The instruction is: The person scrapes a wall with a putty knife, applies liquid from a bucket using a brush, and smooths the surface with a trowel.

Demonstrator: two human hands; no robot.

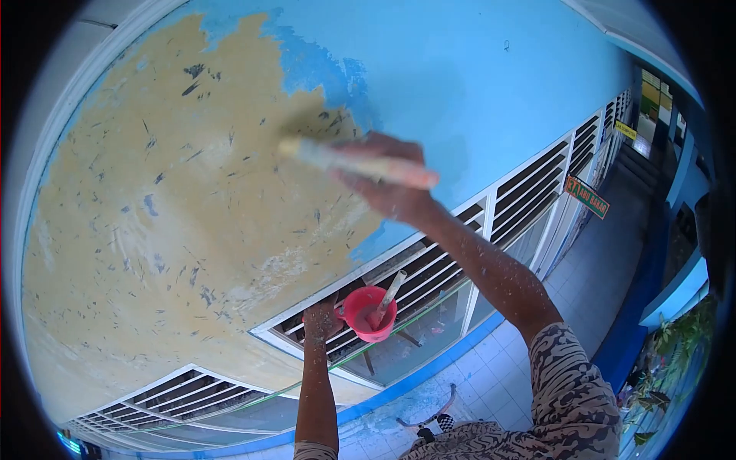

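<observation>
My right hand (395,180) is raised in front of the wall, closed round a long pale stick-like tool (360,162) blurred by motion. The tool has a yellowish tip pointing left, close over the tan part of the wall (192,192), and a pinkish end to the right. Lower down, by the louvred vent, my left hand (322,320) is closed at the handle side of a pink plastic cup (357,308). A whitish handle (392,290) leans out of the cup; its lower end sits in pinkish matter. White specks dot both forearms.
Blue paint (491,100) covers the wall's upper right, meeting the tan patch at a ragged border. White-framed louvres (548,169) run along below. A hanging sign (587,197) juts over the tiled corridor (590,253) at right. Plants (663,368) stand at lower right.
</observation>
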